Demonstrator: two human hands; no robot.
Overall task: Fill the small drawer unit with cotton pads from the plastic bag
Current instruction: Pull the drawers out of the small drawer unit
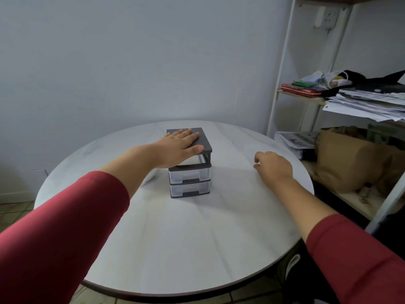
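Observation:
The small drawer unit [190,179] stands near the middle of the round white table [197,238]. It has a dark grey frame and two clear drawers pushed in below. Its top slot looks hollow, and I cannot tell if a drawer sits in it. My left hand [180,148] lies flat on the unit's grey lid, with the thumb along the front edge. My right hand [274,166] rests on the table to the right of the unit, apart from it, fingers curled under with nothing visible in them. No plastic bag or cotton pads show.
A white shelf rack [282,69] stands close to the table's right edge. It holds stacked papers [368,104], a red folder and cloths above, and a brown paper bag [350,163] below. A plain wall is behind the table, and tiled floor shows to the left.

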